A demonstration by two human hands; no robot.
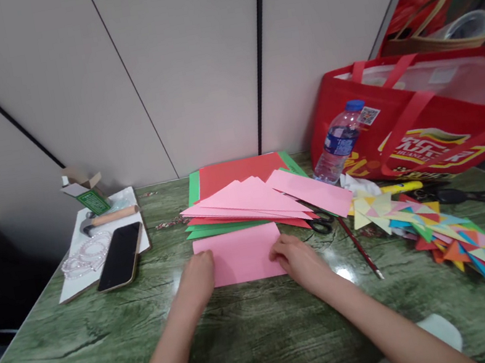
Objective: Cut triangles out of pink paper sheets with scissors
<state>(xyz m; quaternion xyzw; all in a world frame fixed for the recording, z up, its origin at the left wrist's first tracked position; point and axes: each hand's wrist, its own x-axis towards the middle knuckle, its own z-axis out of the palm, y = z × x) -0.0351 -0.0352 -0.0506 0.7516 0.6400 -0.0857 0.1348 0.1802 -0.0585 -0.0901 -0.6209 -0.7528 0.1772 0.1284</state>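
Observation:
A pink sheet of paper [242,256], a wide rectangle that looks folded, lies before me on the green table. My left hand [197,277] grips its left edge with curled fingers. At the right edge, my right hand [297,258] pinches the same sheet between thumb and fingers. Just behind it rests a fanned pile of pointed pink paper pieces [246,199], with red and green sheets beneath. A separate pink paper strip [312,191] slants to the right of that pile, partly over black-handled scissors [321,222].
On the left, a white board [73,283] carries a hammer [112,216], a phone [120,256], clear beads [89,254] and a small box [87,193]. Rightward are a pencil [361,248], colourful folded papers [449,233], a water bottle [339,142] and a red bag [401,122].

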